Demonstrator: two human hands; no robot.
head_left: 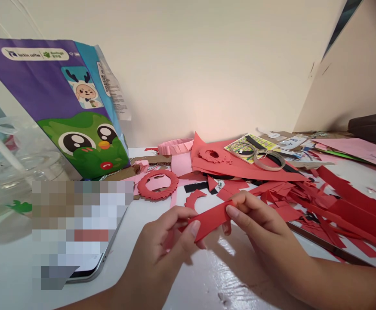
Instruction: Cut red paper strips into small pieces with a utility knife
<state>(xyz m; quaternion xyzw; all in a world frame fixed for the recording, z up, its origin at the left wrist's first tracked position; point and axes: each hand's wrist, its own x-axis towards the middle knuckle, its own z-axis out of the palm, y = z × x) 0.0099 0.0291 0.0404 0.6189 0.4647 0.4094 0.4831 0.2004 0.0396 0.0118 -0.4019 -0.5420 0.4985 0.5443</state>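
A folded strip of matt red paper (pixel 212 219) showed a smooth face between two bare hands (pixel 204 224) above a glossy white desk (pixel 220 280). A pleated red paper ring (pixel 158 197) looked matt and ridged. Rolls of clear, shiny tape (pixel 269 165) and a smooth purple, blue and green printed paper bag (pixel 36 82) stood beyond.

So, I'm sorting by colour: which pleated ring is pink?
The back ring, by the wall. The front ring and the smaller ring on the red sheet are both red.
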